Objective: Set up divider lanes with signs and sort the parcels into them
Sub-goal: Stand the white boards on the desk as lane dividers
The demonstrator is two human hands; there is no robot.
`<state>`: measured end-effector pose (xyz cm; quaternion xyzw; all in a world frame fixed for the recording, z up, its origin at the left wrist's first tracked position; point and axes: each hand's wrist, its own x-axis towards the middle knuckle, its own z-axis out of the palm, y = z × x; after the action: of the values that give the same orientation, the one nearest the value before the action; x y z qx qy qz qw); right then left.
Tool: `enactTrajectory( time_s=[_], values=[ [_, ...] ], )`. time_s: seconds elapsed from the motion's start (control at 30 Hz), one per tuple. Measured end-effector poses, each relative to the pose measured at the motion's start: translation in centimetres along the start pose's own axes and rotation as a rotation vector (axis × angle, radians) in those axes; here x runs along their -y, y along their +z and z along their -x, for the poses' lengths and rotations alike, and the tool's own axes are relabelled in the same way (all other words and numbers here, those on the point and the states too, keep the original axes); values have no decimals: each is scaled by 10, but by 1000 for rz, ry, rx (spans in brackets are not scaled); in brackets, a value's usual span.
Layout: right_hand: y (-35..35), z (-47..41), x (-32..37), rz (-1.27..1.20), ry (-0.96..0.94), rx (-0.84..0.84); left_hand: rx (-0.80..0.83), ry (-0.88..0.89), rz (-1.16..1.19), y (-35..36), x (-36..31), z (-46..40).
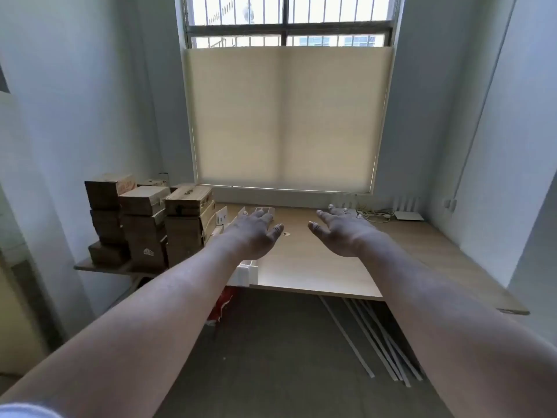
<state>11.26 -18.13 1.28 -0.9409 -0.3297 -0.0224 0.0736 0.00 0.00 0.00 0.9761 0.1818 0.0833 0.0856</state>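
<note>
Both arms reach out over the wooden table (pixel 316 267). The left hand (pixel 256 233) and the right hand (pixel 343 233) are spread, palms down, holding nothing. Brown cardboard parcels (pixel 144 221) stand stacked at the table's left edge. White divider strips (pixel 245 271) and a small sign card (pixel 222 218) lie just beside the stacks, under the left arm. A white router (pixel 408 214) sits at the far right corner.

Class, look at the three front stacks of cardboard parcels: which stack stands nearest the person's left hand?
The rightmost stack, beside the white dividers; it stands closest to the open left hand, the others farther left.
</note>
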Motion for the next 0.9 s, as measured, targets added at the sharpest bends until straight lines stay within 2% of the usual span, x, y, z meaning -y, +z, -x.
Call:
enactTrajectory(
  time_s=[0.27,0.6,0.9],
  values=[
    [24,-55,12,33,13,19,35,6,-20,19,32,-53],
    [56,-135,48,5,45,-85,36,54,-44,55,92,-141],
    [91,-217,55,-54,-2,-48,34,8,-50,72,136,-200]
  ],
)
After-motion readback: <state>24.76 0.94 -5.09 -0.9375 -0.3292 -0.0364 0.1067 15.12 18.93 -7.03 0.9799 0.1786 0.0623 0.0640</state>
